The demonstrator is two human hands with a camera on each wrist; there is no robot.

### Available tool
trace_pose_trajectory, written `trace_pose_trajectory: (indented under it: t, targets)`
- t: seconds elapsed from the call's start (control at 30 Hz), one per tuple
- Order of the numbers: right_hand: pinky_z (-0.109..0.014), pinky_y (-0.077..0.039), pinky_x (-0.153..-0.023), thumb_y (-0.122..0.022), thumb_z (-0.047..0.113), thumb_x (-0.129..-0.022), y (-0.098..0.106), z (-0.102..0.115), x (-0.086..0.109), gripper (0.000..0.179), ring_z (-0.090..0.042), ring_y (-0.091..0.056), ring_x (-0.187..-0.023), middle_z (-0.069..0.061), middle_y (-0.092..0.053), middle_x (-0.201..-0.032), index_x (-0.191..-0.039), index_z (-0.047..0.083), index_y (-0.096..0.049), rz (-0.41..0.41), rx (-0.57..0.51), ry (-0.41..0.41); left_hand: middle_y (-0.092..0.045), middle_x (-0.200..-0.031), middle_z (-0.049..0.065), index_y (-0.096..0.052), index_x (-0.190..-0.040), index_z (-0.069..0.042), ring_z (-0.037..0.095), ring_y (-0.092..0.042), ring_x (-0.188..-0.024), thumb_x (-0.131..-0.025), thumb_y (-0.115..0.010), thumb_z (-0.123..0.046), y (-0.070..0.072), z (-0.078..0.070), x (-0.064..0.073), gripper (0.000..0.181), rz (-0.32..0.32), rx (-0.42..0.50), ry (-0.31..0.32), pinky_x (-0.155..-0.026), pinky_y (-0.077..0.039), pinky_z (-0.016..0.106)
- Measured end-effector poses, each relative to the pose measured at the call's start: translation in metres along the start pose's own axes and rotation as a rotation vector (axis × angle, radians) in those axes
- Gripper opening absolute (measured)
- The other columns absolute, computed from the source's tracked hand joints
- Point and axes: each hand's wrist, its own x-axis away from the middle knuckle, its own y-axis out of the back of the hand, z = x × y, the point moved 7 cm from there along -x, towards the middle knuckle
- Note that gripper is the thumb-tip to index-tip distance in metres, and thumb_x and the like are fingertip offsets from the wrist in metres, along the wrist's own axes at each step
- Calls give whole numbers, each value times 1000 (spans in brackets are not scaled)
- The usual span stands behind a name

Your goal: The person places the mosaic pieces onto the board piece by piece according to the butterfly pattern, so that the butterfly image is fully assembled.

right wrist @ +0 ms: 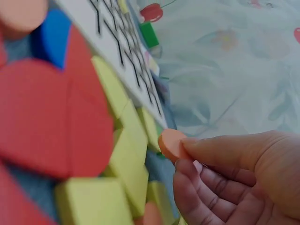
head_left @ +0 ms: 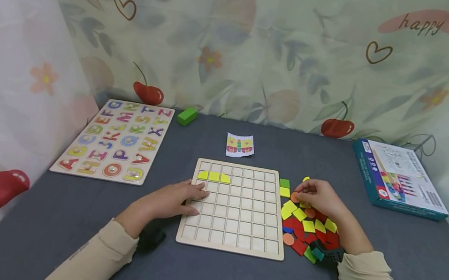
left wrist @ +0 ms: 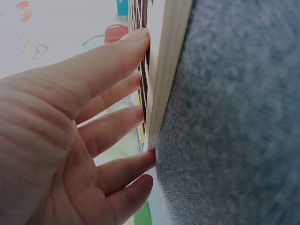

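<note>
My right hand (head_left: 321, 197) is over the upper part of a heap of coloured tiles. Between its thumb and fingers it pinches an orange round tile (right wrist: 171, 144), held on edge in the right wrist view. My left hand (head_left: 171, 199) rests on the left side of a wooden grid board (head_left: 231, 249), fingers spread. In the left wrist view, the thumb (left wrist: 126, 49) touches the board's face and a lower fingertip meets its edge. Three yellow tiles (head_left: 214, 176) lie in a row of the grid near its top left, the right one with a rounded corner.
Red, yellow, green, blue and orange tiles (head_left: 299, 247) lie right of the board. Behind it is a small pattern card (head_left: 240, 146). An alphabet puzzle (head_left: 100, 147) and a green block (head_left: 187, 116) are at the left, a teal box (head_left: 402, 180) at the right.
</note>
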Motion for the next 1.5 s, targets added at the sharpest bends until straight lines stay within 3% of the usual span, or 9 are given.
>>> trace_pose_trajectory:
  t: [0.17,0.5,0.77,1.17,1.5]
  targets:
    - [-26,-52,-65,-59,15,-91,-1,11,-5,24,-21,-56,-72,-14,-64,-91,-105,-4,-60,-3,-47,-1,-35,-150,8,-49,-137,-14,37,-22,-141,-87,-65,-28,1,0,0,54,2,2,8,-113,-26,48]
    - [-27,-55,-70,-58,13,-92,-18,36,-24,23,-18,-60,-73,-13,-65,-89,-104,-6,-59,38,-89,76,-34,-150,7,-48,-137,-14,37,-22,-141,-87,-64,-28,0,1,0,54,4,0,12,-114,-26,47]
    - [-25,-54,-66,-61,12,-90,-38,53,-44,20,-16,-61,-71,-12,-64,-89,-102,-5,-61,56,-129,60,-34,-150,7,-48,-137,-15,37,-21,-141,-87,-65,-28,-1,2,0,54,6,6,19,-114,-26,48]
    - [-26,-56,-66,-64,6,-87,-75,83,-63,19,-14,-63,-71,-11,-64,-85,-101,-7,-61,128,-209,103,-34,-150,7,-48,-137,-15,38,-21,-141,-87,-65,-27,0,1,0,54,7,17,21,-113,-27,49]
    - [-21,-52,-62,-65,5,-85,-90,89,-72,17,-9,-59,-66,-7,-64,-82,-99,-5,-65,95,-146,83,-34,-150,7,-48,-137,-16,37,-22,-141,-88,-64,-28,0,3,-1,53,7,12,19,-113,-26,48]
